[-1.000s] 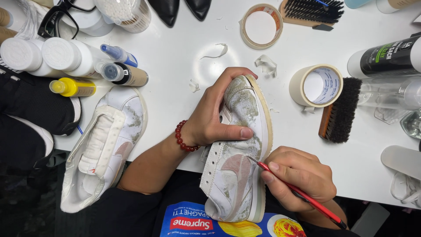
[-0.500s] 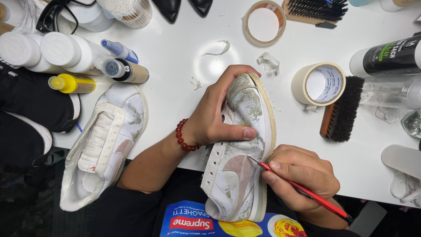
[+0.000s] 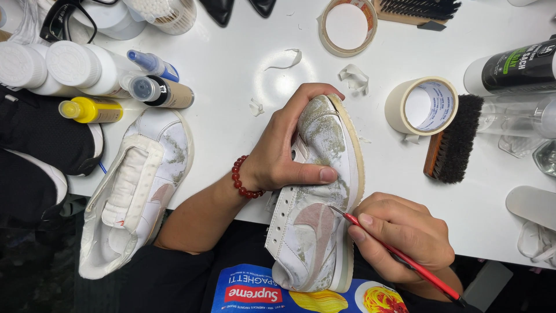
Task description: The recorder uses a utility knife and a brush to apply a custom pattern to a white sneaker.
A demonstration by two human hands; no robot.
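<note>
White leather, mottled with greenish-grey patches, covers the sneaker (image 3: 318,191) that the left hand (image 3: 284,153) clamps from above, fingers curled over the toe end and thumb pressed flat across the side panel. It rests half on the table (image 3: 231,75) edge, heel end hanging toward the person's lap. Just below that thumb, the right hand (image 3: 399,237) pinches a thin red-handled brush (image 3: 399,255) like a pen, its tip touching the side panel beside the pink curved stripe. Blotches cover the toe and mid panel above the tip; the heel end, below the grip, looks mostly clean, though glare makes that uncertain. Left of the gripping wrist a second sneaker (image 3: 139,191) lies with only a few marks. I judge the work partway through.
</note>
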